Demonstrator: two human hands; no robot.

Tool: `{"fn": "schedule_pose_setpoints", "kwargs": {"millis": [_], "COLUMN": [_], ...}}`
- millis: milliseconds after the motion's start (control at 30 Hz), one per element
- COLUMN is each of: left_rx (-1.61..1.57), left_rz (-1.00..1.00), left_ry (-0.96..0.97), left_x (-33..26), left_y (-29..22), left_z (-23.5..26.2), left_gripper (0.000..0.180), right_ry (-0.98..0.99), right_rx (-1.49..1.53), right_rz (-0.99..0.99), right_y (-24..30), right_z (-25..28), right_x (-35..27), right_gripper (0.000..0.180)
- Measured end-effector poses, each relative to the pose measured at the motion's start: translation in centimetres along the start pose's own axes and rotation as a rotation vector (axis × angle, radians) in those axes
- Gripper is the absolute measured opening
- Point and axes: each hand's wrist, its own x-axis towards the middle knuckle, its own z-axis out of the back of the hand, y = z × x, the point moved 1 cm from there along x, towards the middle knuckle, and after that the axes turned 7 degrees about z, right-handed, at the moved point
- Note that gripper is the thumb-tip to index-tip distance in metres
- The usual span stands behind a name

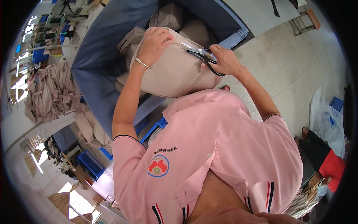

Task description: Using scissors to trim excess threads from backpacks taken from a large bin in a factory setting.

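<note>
A large beige fabric bag [167,71] rests at the edge of a blue fabric-lined bin, close against my front. My left hand [152,44] is closed over its far upper edge, the fingers bent onto the fabric. In my right hand [224,60] is a pair of black-handled scissors [201,54], held over the bag's right side. The scissor blades point left, toward my left hand, along the bag's upper edge. Whether they touch the fabric, I cannot tell. A small zipper pull seems to hang near the scissors.
Several more beige bags [166,18] lie inside the blue bin [93,71]. To the left hangs a heap of beige fabric pieces [52,91]. A blue crate [156,130] stands low beside me. At the right, another person in red [333,168] is near clear plastic bags [324,115].
</note>
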Motion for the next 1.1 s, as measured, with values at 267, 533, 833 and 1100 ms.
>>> {"fn": "schedule_pose_setpoints", "kwargs": {"millis": [267,533,833,1100], "left_rx": [-0.005,0.188,0.26,0.287], "left_rz": [0.001,0.122,0.48,1.024], "left_ry": [-0.023,-0.065,-0.37,-1.095], "left_x": [-0.6,-3.1,-15.2,-33.7], "left_y": [0.4,0.4,-5.2,-17.1], "left_z": [0.2,1.4,3.1,3.8], "left_gripper": [0.009,0.013,0.007,0.012], "right_ry": [0.042,0.011,-0.135,0.137], "right_rx": [0.04,0.27,0.819,0.743], "right_rz": [-0.066,-0.271,-0.458,-0.386], "right_y": [-0.2,-0.4,-0.5,-0.4], "right_z": [-1.7,-3.1,-4.8,-5.1], "right_x": [0.2,0.9,-0.3,0.0], "right_gripper": [0.048,0.046,0.028,0.039]}}
